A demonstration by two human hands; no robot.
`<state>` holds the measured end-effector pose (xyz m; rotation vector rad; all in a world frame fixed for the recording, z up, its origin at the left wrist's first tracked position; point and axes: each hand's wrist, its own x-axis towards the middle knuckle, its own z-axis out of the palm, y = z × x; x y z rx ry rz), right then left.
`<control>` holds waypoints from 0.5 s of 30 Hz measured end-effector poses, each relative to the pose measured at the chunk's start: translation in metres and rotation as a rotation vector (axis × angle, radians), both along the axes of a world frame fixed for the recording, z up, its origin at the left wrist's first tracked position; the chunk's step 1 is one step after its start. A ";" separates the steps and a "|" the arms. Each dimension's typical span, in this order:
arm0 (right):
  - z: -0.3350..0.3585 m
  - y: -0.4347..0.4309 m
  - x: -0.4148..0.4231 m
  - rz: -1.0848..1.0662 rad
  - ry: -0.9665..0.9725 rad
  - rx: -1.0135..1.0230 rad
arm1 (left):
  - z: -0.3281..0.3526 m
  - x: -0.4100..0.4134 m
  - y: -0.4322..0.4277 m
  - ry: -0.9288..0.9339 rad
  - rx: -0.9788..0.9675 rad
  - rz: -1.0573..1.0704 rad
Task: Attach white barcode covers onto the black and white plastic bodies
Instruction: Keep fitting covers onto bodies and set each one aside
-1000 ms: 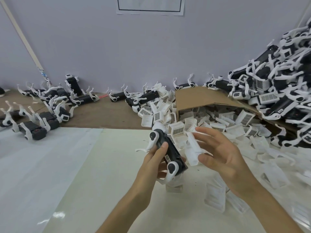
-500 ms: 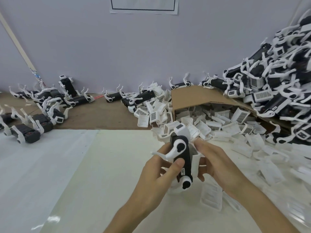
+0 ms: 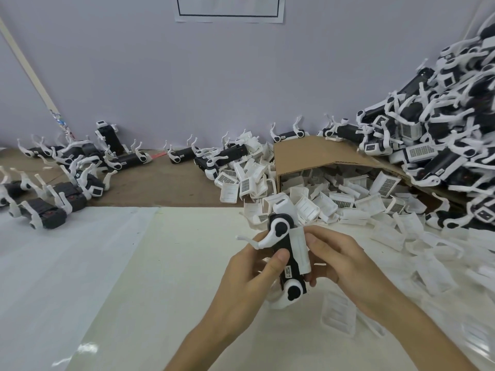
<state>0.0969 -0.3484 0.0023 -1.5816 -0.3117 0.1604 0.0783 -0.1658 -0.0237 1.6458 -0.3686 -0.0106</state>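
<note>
1. Pale lilac wall [image 3: 187, 76] at the back, with the bottom edge of a paper sheet [image 3: 227, 9] stuck on it at the top.
2. Brown tabletop [image 3: 166, 186] runs along the wall. Nearer the camera are a white sheet [image 3: 67, 263] on the left and a cream mat [image 3: 166, 263] under the hands.
3. Person's left hand [image 3: 249, 279] grips the black and white body [image 3: 284, 246] from the left. The thumb lies across its black face and the other fingers are curled behind.
4. The body is held above the cream mat, roughly on end and slightly tilted. A white arm sticks out to the left near its top, and a round black-and-white joint sits at its bottom end.
5. Person's right hand [image 3: 345, 263] is curled round the white cover [image 3: 301, 250], fingers closed on it from the right.
6. The cover lies along the body's right side, touching it. Cannot tell if it is fully seated.
7. Cardboard box [image 3: 316, 153] lies on its side behind the hands, mouth towards the camera. Loose covers [image 3: 348, 202] spill out of it onto the mat, and some show barcode labels.
8. Big heap of bodies [image 3: 442, 135] at right, piled against the wall and resting partly on the box.
9. Smaller scatter of bodies [image 3: 67, 180] at left, on the brown tabletop and the edge of the white sheet.
</note>
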 end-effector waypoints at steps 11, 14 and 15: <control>0.001 0.000 0.000 0.021 -0.049 -0.055 | 0.001 -0.001 -0.001 0.008 -0.129 0.002; -0.002 -0.001 0.001 0.022 -0.055 -0.075 | -0.002 -0.001 -0.001 0.039 -0.157 -0.012; -0.003 -0.002 0.001 0.035 -0.048 -0.085 | -0.003 -0.001 -0.002 0.049 -0.171 -0.013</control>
